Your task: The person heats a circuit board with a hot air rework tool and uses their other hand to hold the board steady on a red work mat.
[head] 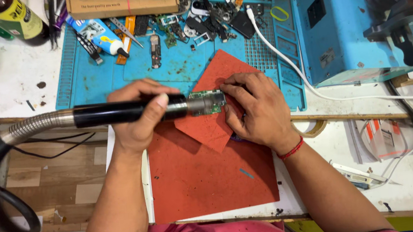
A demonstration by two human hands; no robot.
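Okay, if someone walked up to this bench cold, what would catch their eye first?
Most likely the middle: the left hand grips a black tool handle with a flexible metal hose, its tip over a small green circuit board that the right hand steadies on a red mat. Behind, a blue work mat is strewn with phone parts, and a blue machine stands at the right.

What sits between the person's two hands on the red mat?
In the head view, a small green circuit board lies between the left hand and right hand, at the tip of the black handpiece.
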